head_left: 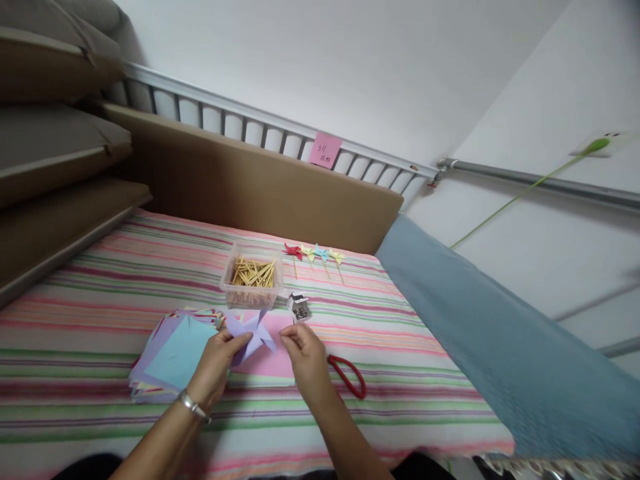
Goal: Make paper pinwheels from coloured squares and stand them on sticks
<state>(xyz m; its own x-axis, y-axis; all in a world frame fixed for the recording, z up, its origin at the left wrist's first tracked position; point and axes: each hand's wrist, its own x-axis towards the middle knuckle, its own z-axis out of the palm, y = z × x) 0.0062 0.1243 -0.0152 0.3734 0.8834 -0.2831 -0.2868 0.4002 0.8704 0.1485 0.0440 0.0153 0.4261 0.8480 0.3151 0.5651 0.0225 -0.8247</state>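
My left hand (216,365) is closed on a folded lilac paper pinwheel (251,333), held just above a pink paper sheet (273,347). My right hand (305,357) hovers beside it with fingertips pinched together; what they hold, if anything, is too small to see. A small open box of pins (300,308) lies just beyond my right hand. A stack of coloured paper squares (173,353) sits under and left of my left hand. Red-handled scissors (350,377) lie right of my right wrist.
A clear plastic tub of wooden sticks (251,275) stands behind the papers. Several finished pinwheels on sticks (315,257) lie in a row beyond it. All rests on a striped sheet (125,287), with a brown padded board (240,180) behind and a blue cloth (475,333) at right.
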